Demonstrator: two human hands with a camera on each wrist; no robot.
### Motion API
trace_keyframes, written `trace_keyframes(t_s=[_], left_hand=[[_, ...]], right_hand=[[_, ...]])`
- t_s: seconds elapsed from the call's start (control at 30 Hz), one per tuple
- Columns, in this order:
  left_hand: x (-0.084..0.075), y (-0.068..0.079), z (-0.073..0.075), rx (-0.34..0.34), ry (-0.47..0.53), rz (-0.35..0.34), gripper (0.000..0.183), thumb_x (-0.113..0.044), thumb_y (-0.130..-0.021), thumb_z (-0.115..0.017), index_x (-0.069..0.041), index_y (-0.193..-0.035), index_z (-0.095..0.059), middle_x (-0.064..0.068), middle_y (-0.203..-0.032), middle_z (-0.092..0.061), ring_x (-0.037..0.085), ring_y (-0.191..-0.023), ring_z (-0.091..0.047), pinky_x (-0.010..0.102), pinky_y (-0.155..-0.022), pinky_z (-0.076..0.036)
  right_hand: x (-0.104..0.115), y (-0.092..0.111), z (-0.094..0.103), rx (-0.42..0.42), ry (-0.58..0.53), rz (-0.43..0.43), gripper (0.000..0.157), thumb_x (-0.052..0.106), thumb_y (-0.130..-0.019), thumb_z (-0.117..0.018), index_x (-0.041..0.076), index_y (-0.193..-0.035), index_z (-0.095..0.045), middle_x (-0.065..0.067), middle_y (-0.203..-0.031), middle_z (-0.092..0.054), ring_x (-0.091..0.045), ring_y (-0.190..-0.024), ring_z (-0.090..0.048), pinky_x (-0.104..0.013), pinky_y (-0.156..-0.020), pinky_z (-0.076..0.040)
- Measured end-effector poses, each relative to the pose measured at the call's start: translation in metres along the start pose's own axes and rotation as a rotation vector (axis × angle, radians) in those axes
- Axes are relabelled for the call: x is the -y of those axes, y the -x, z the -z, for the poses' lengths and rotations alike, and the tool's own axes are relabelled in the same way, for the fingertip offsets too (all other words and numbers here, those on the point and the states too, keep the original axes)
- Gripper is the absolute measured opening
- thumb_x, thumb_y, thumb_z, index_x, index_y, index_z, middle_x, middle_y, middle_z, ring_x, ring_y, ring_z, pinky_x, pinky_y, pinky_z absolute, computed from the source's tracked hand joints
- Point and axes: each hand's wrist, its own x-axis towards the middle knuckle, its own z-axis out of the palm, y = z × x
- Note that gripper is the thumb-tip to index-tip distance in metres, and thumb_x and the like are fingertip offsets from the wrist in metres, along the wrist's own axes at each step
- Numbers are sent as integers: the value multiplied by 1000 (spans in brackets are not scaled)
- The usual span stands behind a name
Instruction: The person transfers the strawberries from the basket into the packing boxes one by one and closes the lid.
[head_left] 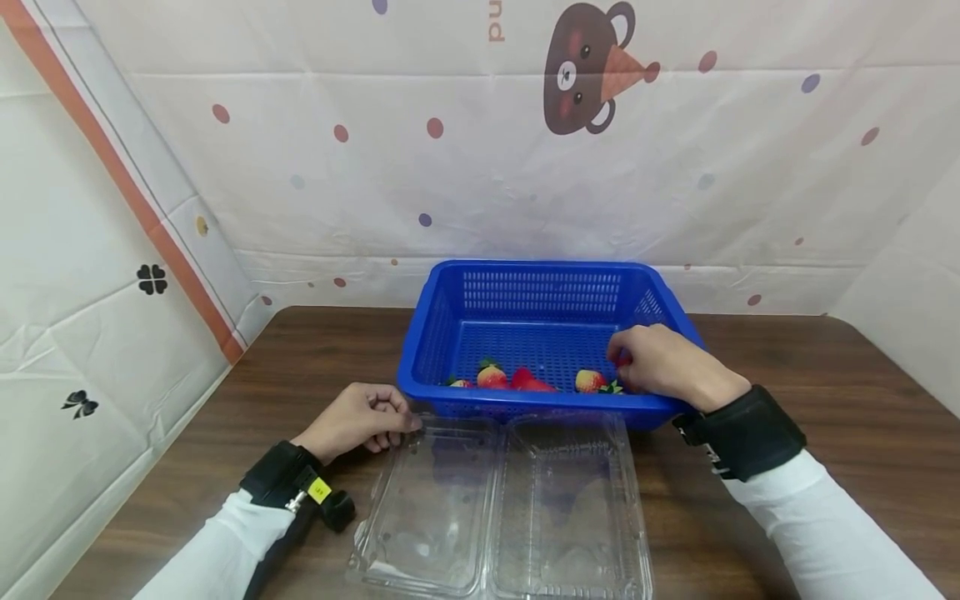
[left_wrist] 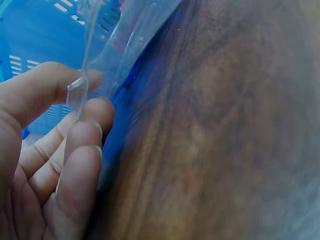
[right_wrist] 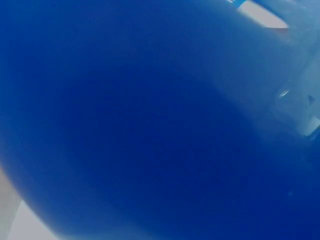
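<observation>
A clear plastic clamshell box (head_left: 566,517) lies unfolded on the table, its two halves side by side. My left hand (head_left: 371,419) pinches its upper left corner between thumb and fingers; the left wrist view shows the thin clear edge (left_wrist: 77,95) held there. Behind the box stands a blue basket (head_left: 540,268) with several red strawberries (head_left: 492,377) along its near side. My right hand (head_left: 667,362) reaches over the near right rim, fingers curled around a red strawberry (head_left: 624,360), mostly hidden by the hand. The basket's blue wall (right_wrist: 150,125) fills the right wrist view.
Brown wood-grain table (head_left: 750,367) lies under everything. A pale printed sheet (head_left: 337,183) hangs behind the basket, and another sheet (head_left: 75,275) borders the left side. The basket's near wall stands right at the box's far edge.
</observation>
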Motion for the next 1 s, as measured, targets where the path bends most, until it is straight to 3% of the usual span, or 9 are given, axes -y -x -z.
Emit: trace_keyframes(t_s=[0.4, 1.0], left_hand=[[3, 0, 2, 21, 103, -36, 30, -27, -79, -79, -3, -88, -64, 4, -63, -62, 16, -54, -56, 21, -45, -51], [2, 2, 3, 30, 89, -44, 34, -29, -79, -80, -1, -86, -63, 3, -61, -62, 16, -55, -56, 20, -46, -51]], right_hand=[[4, 0, 1, -59, 24, -7, 23, 9, -89, -64, -1, -110, -64, -6, -76, -61, -15, -59, -56, -37, -60, -61], [21, 12, 14, -222, 60, 88, 23, 8, -89, -66, 1, -111, -64, -11, -88, -65, -18, -66, -55, -35, -59, -59]])
